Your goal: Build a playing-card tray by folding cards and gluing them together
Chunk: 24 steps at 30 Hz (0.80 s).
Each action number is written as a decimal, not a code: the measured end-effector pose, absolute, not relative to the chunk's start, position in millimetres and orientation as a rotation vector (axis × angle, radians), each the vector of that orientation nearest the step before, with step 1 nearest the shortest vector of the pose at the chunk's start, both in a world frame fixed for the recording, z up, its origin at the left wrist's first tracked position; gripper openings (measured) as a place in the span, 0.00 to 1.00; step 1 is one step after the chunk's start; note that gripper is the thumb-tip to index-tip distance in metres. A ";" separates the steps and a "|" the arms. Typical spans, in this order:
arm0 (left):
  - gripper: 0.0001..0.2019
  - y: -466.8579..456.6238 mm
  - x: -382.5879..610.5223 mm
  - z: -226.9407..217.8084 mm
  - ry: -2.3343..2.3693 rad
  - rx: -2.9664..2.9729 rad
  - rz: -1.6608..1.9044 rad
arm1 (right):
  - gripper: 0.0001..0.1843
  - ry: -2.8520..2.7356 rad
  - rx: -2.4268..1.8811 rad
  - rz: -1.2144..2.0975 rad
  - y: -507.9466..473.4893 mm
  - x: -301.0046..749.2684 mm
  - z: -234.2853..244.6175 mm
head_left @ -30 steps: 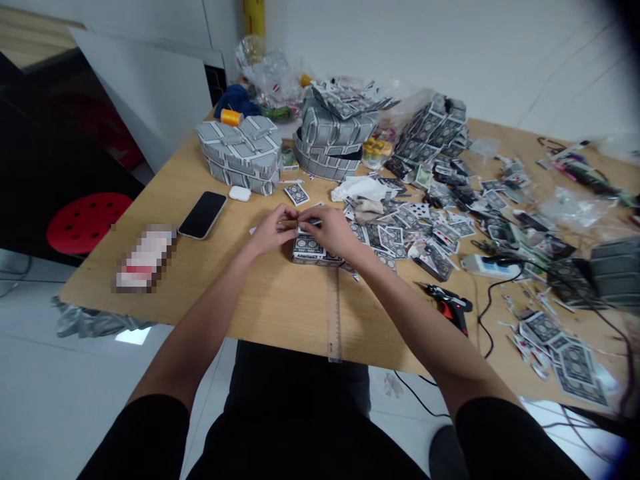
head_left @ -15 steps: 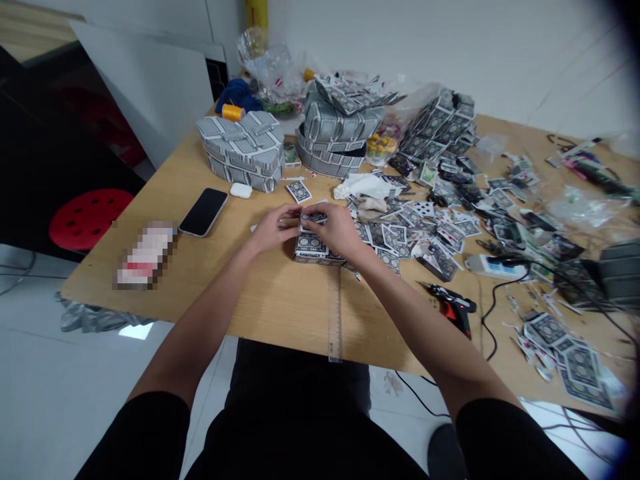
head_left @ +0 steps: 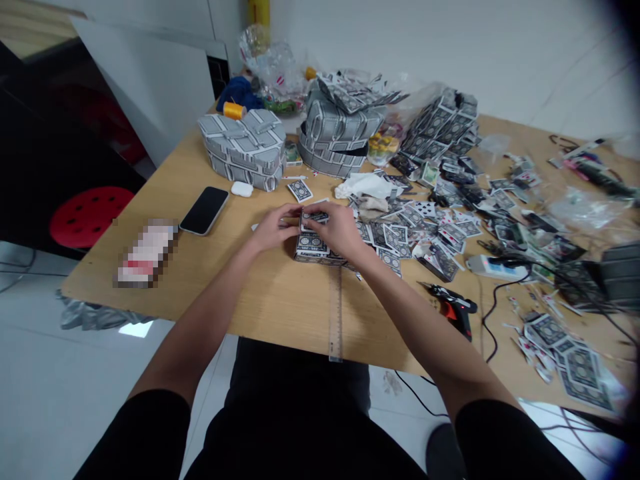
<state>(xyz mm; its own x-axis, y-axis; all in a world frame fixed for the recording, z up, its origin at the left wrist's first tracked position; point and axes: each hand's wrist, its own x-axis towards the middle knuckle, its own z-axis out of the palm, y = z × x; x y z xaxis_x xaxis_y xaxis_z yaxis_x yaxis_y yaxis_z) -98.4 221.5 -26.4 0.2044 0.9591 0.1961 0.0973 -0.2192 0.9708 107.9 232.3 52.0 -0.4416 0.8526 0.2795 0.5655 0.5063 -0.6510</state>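
Card box (head_left: 311, 245), pt. hidden (R hand (head_left: 337, 229) over)

Phone (head_left: 204, 211): is lying left of box (head_left: 312, 248)
Ruler (head_left: 335, 320): is lying before box
Glue gun (head_left: 453, 308): is resting right of ruler
Cards (head_left: 395, 235): are lying mostly right of box

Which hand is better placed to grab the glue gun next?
Right, I'd judge: the right hand is nearer the glue gun, and the right forearm lies between that and the left hand.
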 end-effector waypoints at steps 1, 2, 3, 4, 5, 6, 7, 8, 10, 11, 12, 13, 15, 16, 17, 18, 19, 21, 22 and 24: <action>0.29 222.2 -98.9 -27.0 1.043 1.534 1.150 | 0.11 -2.164 -1.155 0.632 232.1 107.7 52.1; 0.28 223.0 -99.5 -27.5 1.040 1.530 1.150 | 0.11 -2.167 -1.155 0.628 231.9 107.5 52.1; 0.27 223.8 -99.9 -27.7 1.033 1.527 1.153 | 0.11 -2.171 -1.157 0.624 231.7 107.2 52.2; 0.26 224.4 -100.1 -27.7 1.023 1.525 1.159 | 0.11 -2.176 -1.160 0.621 231.7 106.9 52.3; 0.25 224.8 -100.0 -27.4 1.015 1.525 1.166 | 0.11 -2.179 -1.164 0.620 231.7 106.7 52.4; 0.23 225.0 -99.6 -26.9 1.014 1.528 1.174 | 0.10 -2.182 -1.169 0.622 231.9 106.5 52.5; 0.22 224.9 -98.8 -26.2 1.023 1.535 1.180 | 0.10 -2.185 -1.176 0.626 232.1 106.4 52.6; 0.20 224.5 -97.7 -25.7 1.043 1.545 1.185 | 0.10 -2.190 -1.182 0.631 232.4 106.5 52.7; 0.19 223.6 -94.9 -25.1 1.093 1.571 1.199 | 0.09 -2.204 -1.185 0.635 232.9 106.9 52.8; 0.18 223.3 -93.3 -25.2 1.112 1.580 1.208 | 0.09 -2.215 -1.181 0.633 233.1 107.2 52.8; 0.18 223.1 -91.7 -25.7 1.123 1.584 1.220 | 0.09 -2.225 -1.173 0.628 233.2 107.4 52.6; 0.19 223.0 -90.2 -26.4 1.125 1.581 1.231 | 0.09 -2.232 -1.164 0.621 233.3 107.6 52.4; 0.19 223.4 -87.9 -28.2 1.122 1.568 1.249 | 0.10 -2.242 -1.156 0.604 233.2 107.9 51.7; 0.19 223.6 -87.0 -29.1 1.124 1.564 1.256 | 0.11 -2.247 -1.155 0.597 233.1 108.0 51.3; 0.19 223.9 -86.4 -29.9 1.127 1.562 1.262 | 0.12 -2.248 -1.152 0.591 233.1 108.2 50.9; 0.19 224.0 -86.0 -30.4 1.129 1.561 1.269 | 0.12 -2.250 -1.143 0.588 233.2 108.5 50.6; 0.18 224.0 -85.6 -30.6 1.131 1.557 1.276 | 0.12 -2.250 -1.127 0.583 233.3 109.0 50.4; 0.18 223.7 -85.0 -30.5 1.127 1.544 1.285 | 0.11 -2.251 -1.088 0.547 233.9 110.8 50.6; 0.17 223.5 -84.7 -30.2 1.124 1.538 1.286 | 0.10 -2.252 -1.075 0.514 234.3 112.0 50.9; 0.17 222.8 -83.9 -29.2 1.124 1.531 1.286 | 0.09 -2.260 -1.071 0.438 235.4 114.7 51.7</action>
<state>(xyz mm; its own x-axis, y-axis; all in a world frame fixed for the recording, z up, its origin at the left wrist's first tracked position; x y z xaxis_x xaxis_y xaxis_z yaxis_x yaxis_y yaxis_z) -83.9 222.8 -29.2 0.0789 0.9638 0.2546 0.1229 -0.2629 0.9570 114.7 235.4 51.7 -0.4992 0.7825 0.3721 0.5867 0.6213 -0.5194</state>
